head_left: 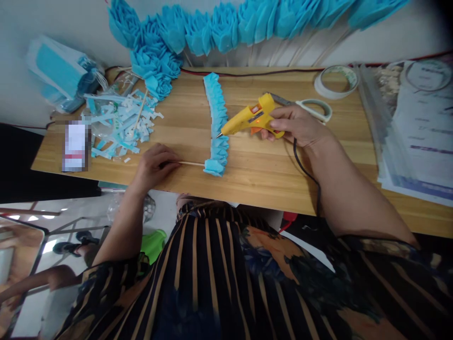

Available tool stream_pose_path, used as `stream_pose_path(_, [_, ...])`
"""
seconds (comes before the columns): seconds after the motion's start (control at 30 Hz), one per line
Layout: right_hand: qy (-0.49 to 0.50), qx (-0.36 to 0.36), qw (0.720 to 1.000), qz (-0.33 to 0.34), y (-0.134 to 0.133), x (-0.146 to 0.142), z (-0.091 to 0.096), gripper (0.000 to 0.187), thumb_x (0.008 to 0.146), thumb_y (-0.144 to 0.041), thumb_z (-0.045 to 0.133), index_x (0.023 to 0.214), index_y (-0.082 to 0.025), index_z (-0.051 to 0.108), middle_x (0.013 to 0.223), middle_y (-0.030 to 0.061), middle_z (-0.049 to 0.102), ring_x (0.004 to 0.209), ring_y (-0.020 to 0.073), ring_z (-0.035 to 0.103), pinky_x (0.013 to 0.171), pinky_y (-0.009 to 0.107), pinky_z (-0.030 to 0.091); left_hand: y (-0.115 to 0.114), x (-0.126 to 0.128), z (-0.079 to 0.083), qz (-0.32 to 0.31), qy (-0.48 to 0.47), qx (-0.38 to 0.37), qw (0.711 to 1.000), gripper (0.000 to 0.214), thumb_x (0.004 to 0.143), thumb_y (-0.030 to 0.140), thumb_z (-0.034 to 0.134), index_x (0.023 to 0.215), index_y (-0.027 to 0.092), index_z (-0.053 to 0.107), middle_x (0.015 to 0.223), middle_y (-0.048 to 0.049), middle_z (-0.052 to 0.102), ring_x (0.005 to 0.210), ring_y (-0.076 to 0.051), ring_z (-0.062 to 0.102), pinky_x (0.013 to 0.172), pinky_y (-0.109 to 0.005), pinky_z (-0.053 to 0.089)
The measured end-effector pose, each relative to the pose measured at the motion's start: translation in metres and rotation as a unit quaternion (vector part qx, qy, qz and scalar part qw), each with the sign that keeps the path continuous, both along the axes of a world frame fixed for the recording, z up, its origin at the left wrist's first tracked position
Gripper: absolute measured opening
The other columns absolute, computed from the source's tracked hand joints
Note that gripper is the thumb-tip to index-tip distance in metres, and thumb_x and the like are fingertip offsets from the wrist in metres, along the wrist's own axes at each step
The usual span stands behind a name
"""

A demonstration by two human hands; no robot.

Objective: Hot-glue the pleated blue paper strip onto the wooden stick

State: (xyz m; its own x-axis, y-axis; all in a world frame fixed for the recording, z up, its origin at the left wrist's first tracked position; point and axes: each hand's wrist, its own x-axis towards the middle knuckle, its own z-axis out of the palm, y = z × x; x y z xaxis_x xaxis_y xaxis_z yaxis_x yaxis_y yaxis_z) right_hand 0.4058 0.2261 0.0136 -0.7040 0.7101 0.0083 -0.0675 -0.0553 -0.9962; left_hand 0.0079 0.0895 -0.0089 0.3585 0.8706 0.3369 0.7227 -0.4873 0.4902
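My right hand (292, 123) is closed around a yellow glue gun (250, 113), whose metal tip points left and down at a ruffled light-blue strip (216, 111). The strip lies lengthwise away from me on the wooden table. Between the fingertips of my left hand (157, 165) is a thin wooden stick (191, 163). Its far end meets the rolled blue near end (214, 167) of the strip. A black cord runs from the glue gun's handle over the table's front edge.
Blue fabric flowers (224, 28) line the back, with more bunched at left. Blue and white scraps (130, 118) lie left, beside a phone-like blurred object (75, 146). A tape roll (336, 82), white-handled scissors (320, 109) and plastic-covered sheets (421, 127) are at right.
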Motion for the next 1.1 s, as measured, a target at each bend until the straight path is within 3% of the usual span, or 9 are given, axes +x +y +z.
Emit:
stream_pose_path(0.27, [-0.031,0.024,0.999,0.025,-0.0008,0.0021,-0.0008,0.032,0.082,-0.041,0.083,0.086,-0.011,0.076,0.078,0.0053,0.074,0.062,0.0085,0.056,0.059,0.023,0.046,0.0006,0.0027,0.0017,-0.04,-0.04,0.036,0.998,0.011,0.094,0.027,0.072,0.086,0.021,0.078,0.087,-0.0039,0.072,0.08,-0.018,0.063,0.074,-0.032,0.049])
stream_pose_path(0.7, [-0.105,0.043,0.993,0.02,-0.0031,-0.0033,0.0052,0.029,0.077,-0.04,0.085,0.081,-0.013,0.075,0.075,0.0054,0.072,0.061,0.0098,0.056,0.057,0.023,0.046,0.0007,0.0045,0.0016,-0.029,-0.044,0.034,0.998,0.016,0.094,0.031,0.071,0.083,0.021,0.077,0.086,-0.0043,0.071,0.079,-0.018,0.063,0.073,-0.032,0.049])
stream_pose_path(0.8, [-0.104,0.041,0.994,0.006,-0.0038,-0.0018,0.0062,0.029,0.077,-0.041,0.085,0.081,-0.014,0.075,0.076,0.0058,0.073,0.064,0.0109,0.058,0.058,0.024,0.046,0.0005,0.0042,0.0015,-0.026,-0.045,0.024,0.998,0.017,0.094,0.032,0.071,0.083,0.021,0.077,0.086,-0.0047,0.071,0.08,-0.018,0.063,0.074,-0.033,0.049])
stream_pose_path(1.0, [-0.012,0.013,0.997,-0.076,-0.0029,0.0019,0.0035,0.041,0.073,-0.053,0.088,0.08,-0.015,0.074,0.071,0.0033,0.07,0.056,0.0092,0.052,0.053,0.027,0.041,0.0,0.0046,0.0005,-0.007,-0.038,0.014,0.999,0.022,0.095,0.037,0.069,0.081,0.021,0.077,0.086,-0.0057,0.072,0.08,-0.019,0.064,0.074,-0.034,0.049])
stream_pose_path(1.1, [-0.025,0.013,0.997,-0.075,-0.0021,0.0012,0.0014,0.043,0.071,-0.054,0.091,0.083,-0.016,0.075,0.071,0.003,0.071,0.057,0.009,0.052,0.052,0.026,0.039,0.0004,0.0052,0.0,-0.009,-0.04,0.012,0.999,0.023,0.095,0.037,0.069,0.081,0.02,0.077,0.085,-0.0064,0.072,0.08,-0.019,0.064,0.073,-0.034,0.049])
